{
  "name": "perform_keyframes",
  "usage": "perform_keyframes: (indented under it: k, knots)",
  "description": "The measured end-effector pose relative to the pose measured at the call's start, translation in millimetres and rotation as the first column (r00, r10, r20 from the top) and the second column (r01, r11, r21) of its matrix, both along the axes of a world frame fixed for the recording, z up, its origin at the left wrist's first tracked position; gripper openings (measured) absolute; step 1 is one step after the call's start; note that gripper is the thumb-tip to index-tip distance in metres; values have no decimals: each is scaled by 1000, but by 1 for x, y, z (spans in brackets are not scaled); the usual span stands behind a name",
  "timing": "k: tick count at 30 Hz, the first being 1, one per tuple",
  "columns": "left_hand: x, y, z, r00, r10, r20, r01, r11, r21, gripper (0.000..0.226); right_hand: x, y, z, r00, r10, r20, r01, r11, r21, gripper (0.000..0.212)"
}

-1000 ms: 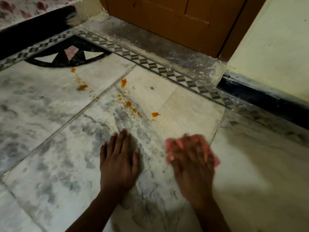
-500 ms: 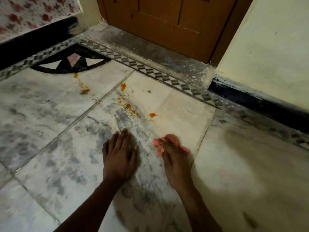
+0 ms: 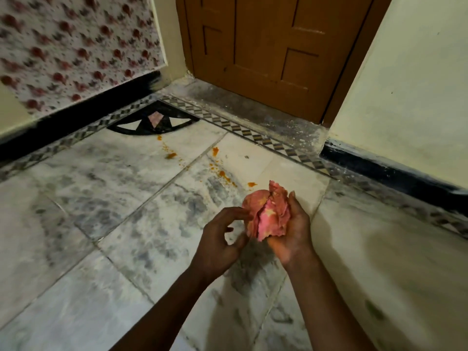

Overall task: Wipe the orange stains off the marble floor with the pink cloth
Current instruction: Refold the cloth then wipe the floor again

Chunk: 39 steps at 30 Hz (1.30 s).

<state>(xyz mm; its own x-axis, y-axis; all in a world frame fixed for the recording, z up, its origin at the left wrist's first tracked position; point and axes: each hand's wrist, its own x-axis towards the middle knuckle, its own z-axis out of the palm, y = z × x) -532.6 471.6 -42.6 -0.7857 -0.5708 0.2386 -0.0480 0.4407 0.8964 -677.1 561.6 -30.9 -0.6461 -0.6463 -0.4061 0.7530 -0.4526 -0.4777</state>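
A crumpled pink cloth (image 3: 268, 214) with orange smears is held up off the floor in my right hand (image 3: 293, 231), palm turned up. My left hand (image 3: 222, 236) is beside it, fingertips touching the cloth's left edge, fingers curled and apart. Orange stains (image 3: 222, 173) are scattered over the grey-veined marble floor (image 3: 126, 198) just beyond the hands, with one blob (image 3: 252, 184) closest to the cloth and more spots (image 3: 171, 155) further left, near the black corner inlay.
A brown wooden door (image 3: 266, 54) stands straight ahead behind a dusty threshold (image 3: 253, 115). A patterned wall (image 3: 76, 51) with black skirting runs along the left. A cream wall (image 3: 405, 97) with black skirting closes the right side.
Both hands have lifted off the floor. The cloth, pressed flat under my right hand before, is now bunched in my upturned right palm, and my left hand has come over to touch it.
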Motion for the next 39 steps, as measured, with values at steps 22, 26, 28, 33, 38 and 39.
perform_keyframes:
  k: [22, 26, 28, 33, 38, 39]
  knots:
    - [-11, 0, 24, 969, 127, 211, -230, 770, 595, 28, 7, 26, 12, 999, 49, -17, -48, 998, 39, 41]
    - [-15, 3, 29, 970, 154, 186, -238, 751, 617, 14, 9, 25, 8, 996, 66, -68, -58, 992, 110, 45]
    - [-17, 2, 31, 970, 166, 180, -243, 741, 625, 11, 10, 25, 6, 997, 51, -50, -45, 993, 112, 45]
    - [-10, -5, 27, 995, 40, 93, -76, 903, 423, 46, 13, 24, 3, 997, 56, -49, -51, 994, 100, 44]
    - [-10, -14, 24, 992, 33, 125, -47, 993, 112, 30, 13, 23, 1, 991, 91, -97, -75, 985, 155, 27]
    - [-10, -17, 25, 992, 24, 126, -35, 995, 89, 27, 13, 23, 1, 990, 100, -99, -83, 982, 168, 26]
